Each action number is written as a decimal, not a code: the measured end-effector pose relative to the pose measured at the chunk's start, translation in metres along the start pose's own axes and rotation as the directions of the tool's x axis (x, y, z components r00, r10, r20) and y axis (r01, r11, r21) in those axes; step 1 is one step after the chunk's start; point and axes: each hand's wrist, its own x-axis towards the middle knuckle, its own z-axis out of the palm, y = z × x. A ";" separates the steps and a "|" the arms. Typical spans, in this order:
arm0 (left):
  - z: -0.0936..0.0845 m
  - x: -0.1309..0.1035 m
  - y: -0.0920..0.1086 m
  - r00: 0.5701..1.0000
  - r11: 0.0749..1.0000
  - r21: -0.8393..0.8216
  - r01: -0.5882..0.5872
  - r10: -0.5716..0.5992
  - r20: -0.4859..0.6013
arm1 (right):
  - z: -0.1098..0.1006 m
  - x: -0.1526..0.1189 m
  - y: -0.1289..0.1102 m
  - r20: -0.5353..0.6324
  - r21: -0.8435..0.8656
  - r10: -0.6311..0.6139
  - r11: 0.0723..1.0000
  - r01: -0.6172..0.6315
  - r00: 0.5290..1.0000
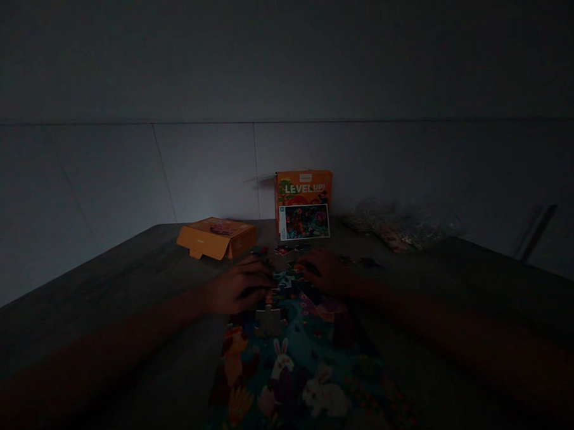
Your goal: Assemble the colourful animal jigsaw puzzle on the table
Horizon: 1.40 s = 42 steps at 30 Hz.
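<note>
Though the room is very dim, you can make out your left hand (237, 287) and your right hand (325, 271) lying palm down at the far edge of a partly built jigsaw puzzle (293, 367), which stretches flat along the table (104, 292) from your hands back toward you. Your left fingers curl loosely over the puzzle's upper left corner, and your right fingers are spread flatter over the upper right. Whether either hand pinches a piece, you cannot tell in this light. Between your two hands sits a small cluster of joined pieces in teal and pink.

The finished part shows a matte printed picture: white rabbits, orange shapes and leafy forms on a teal ground. One pale grey gap or blank piece (269, 320), with the usual knobbed outline, lies just below your left hand.

Beyond your fingertips a few loose pieces (283, 249) lie scattered on the wood-grained surface. Behind them an orange cardboard box (304, 205) stands upright against the wall, printed "LEVEL UP!" above a rectangular picture. To its left a second orange box part (216, 237) lies flat and angled, its flap hanging open. To the right a crinkled clear plastic bag (401, 226) holds more pieces. The wall (123, 171) behind is smooth, with faint panel seams.
</note>
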 end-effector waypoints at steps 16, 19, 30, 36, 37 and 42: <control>0.007 -0.004 -0.007 0.972 0.962 0.144 0.231 -0.224 -0.065 | 0.002 0.001 0.004 0.030 -0.092 0.019 0.996 -0.016 0.999; 0.005 -0.004 -0.005 0.978 0.970 0.135 0.202 -0.193 -0.078 | 0.002 0.002 0.006 0.055 -0.078 0.018 0.997 -0.014 0.998; 0.007 -0.005 -0.009 0.982 0.975 0.122 0.187 -0.183 -0.037 | 0.008 0.003 0.018 0.028 0.014 0.068 0.998 -0.069 0.997; 0.009 -0.007 -0.011 0.974 0.964 0.139 0.227 -0.223 -0.049 | 0.010 0.004 0.026 -0.047 0.104 0.106 0.989 -0.101 0.993; 0.008 -0.006 -0.011 0.974 0.965 0.134 0.227 -0.222 -0.049 | 0.009 0.003 0.026 -0.064 0.121 0.109 0.988 -0.100 0.992; 0.004 -0.002 -0.005 0.989 0.985 0.088 0.147 -0.145 -0.027 | 0.001 0.002 0.021 -0.134 0.210 0.107 0.975 -0.078 0.985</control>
